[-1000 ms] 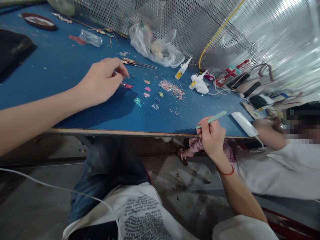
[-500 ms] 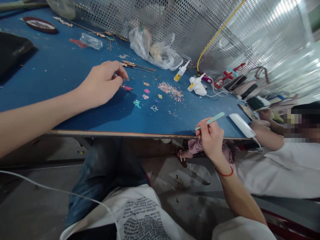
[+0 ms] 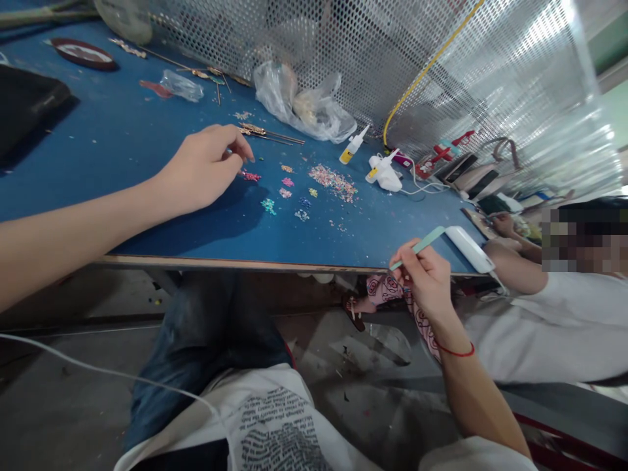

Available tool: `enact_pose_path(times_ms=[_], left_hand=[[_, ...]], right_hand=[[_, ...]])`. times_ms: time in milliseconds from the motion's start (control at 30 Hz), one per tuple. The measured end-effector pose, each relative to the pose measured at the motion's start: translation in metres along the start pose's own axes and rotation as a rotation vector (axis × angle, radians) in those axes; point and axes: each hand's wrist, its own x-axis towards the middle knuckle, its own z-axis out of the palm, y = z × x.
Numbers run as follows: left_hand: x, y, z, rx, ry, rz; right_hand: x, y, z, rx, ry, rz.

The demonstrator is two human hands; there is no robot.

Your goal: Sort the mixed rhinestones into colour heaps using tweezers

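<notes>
My left hand (image 3: pixel 206 167) rests on the blue table, its fingers loosely bent and apart, with nothing visible in them. Just beyond its thumb lies a small heap of red pieces (image 3: pixel 252 176). My right hand (image 3: pixel 426 275) pinches slim mint-green tweezers (image 3: pixel 424 244) at the table's front edge, their tip pointing down and left. Whether the tip holds a piece is too small to tell. Between my hands lie little colour-sorted heaps, including turquoise pieces (image 3: pixel 268 206), pink pieces (image 3: pixel 287 182) and blue pieces (image 3: pixel 305 202), beside a larger mixed pile (image 3: pixel 333 182).
Gold hairpin-like sticks (image 3: pixel 269 134) lie behind my left hand. Clear plastic bags (image 3: pixel 314 108) rest against the perforated metal screen (image 3: pixel 343 46). A glue bottle (image 3: pixel 353 146) stands nearby. A white device (image 3: pixel 468 248) lies right, close to another person's arm (image 3: pixel 520 265). A black object (image 3: pixel 32 108) sits left.
My right hand has shifted right and slightly toward me with the tweezers, whose tip has left the table's edge area. My left hand stays in about the same place.
</notes>
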Motion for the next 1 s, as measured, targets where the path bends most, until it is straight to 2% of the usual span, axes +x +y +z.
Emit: enact_pose_path(times_ms=[67,167,300,367,467,567,800,1000], left_hand=[[0.0,-0.001,0.0,0.007,-0.001,0.016],[0.0,-0.001,0.0,0.014,-0.001,0.029],[0.0,-0.001,0.0,0.004,0.001,0.038],[0.0,-0.001,0.0,-0.002,0.008,0.035],[0.0,-0.001,0.0,-0.002,0.013,0.035],[0.001,-0.002,0.0,-0.006,0.007,0.038],[0.0,-0.003,0.0,-0.006,0.001,0.032],[0.001,-0.003,0.0,-0.017,-0.011,0.04]], right_hand=[[-0.002,-0.002,-0.003,0.098,-0.033,-0.015],[0.0,-0.008,-0.005,0.224,0.041,-0.138],[0.001,-0.016,-0.008,0.242,0.076,-0.298],[-0.003,-0.017,-0.009,0.201,0.065,-0.302],[-0.012,-0.016,-0.008,0.145,-0.01,-0.221],[-0.016,-0.017,-0.003,0.188,-0.071,-0.222],[0.0,-0.018,0.008,0.282,-0.045,-0.261],[0.011,-0.017,0.022,0.014,-0.187,-0.358]])
